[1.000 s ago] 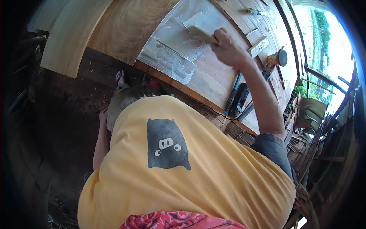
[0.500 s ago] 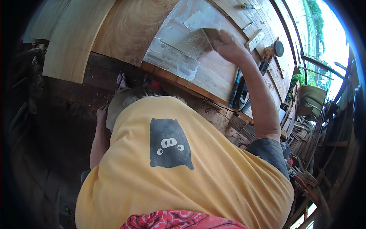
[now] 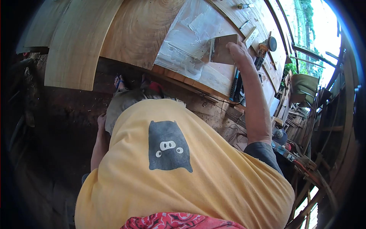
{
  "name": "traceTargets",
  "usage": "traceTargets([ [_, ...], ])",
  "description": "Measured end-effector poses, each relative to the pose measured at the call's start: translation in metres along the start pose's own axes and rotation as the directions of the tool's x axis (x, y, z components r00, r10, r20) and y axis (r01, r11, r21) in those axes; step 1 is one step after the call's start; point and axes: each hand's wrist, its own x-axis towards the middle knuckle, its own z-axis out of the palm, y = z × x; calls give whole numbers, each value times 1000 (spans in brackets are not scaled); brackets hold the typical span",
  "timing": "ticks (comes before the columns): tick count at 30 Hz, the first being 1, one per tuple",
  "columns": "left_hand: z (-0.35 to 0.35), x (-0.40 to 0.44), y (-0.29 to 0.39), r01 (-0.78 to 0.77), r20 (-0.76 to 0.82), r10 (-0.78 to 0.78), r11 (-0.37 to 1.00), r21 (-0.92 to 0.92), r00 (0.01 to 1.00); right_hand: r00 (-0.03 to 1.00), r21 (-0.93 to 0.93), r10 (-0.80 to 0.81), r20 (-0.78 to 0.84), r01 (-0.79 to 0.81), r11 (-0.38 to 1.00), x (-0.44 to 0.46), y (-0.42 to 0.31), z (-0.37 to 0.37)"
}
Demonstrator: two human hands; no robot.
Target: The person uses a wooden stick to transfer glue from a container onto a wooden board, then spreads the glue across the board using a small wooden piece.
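My right hand [image 3: 240, 54] is closed on the edge of a flat, brownish rectangular spreader [image 3: 224, 49]. The spreader is tilted, its far edge carrying white paste and lying at or just above the work surface; I cannot tell whether it touches. White paste [image 3: 187, 49] covers part of the wooden panel [image 3: 219, 78] in streaks and ridges, thickest to the left of the spreader. My left hand [image 3: 101, 121] hangs low beside my shorts [image 3: 120, 105], away from the panel, with its fingers mostly hidden.
Bare plywood sheets [image 3: 76, 45] lie to the left. Right of the panel are an angle grinder [image 3: 267, 45], a black and blue tool [image 3: 237, 86] and a screwdriver-like tool [image 3: 244, 6]. A cable [image 3: 213, 100] runs by the table's front edge. Scrap wood [image 3: 295, 126] is stacked at right.
My right hand has drawn the spreader to the right and turned it so its broad face shows. The camera view has shifted slightly. My left hand still hangs down.
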Motion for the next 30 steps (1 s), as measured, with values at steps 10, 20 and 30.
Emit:
traceTargets([
  [10,-28,18,22,8,-78,-4,999,52,997,997,-115,-75,5,75,991,22,24,9],
  [20,-20,44,-22,24,32,-21,995,-94,999,905,-615,-402,142,399,681,-9,-13,14],
  [30,-21,42,-18,18,42,-16,999,-47,999,990,-304,-138,-1,131,944,-11,-22,22],
])
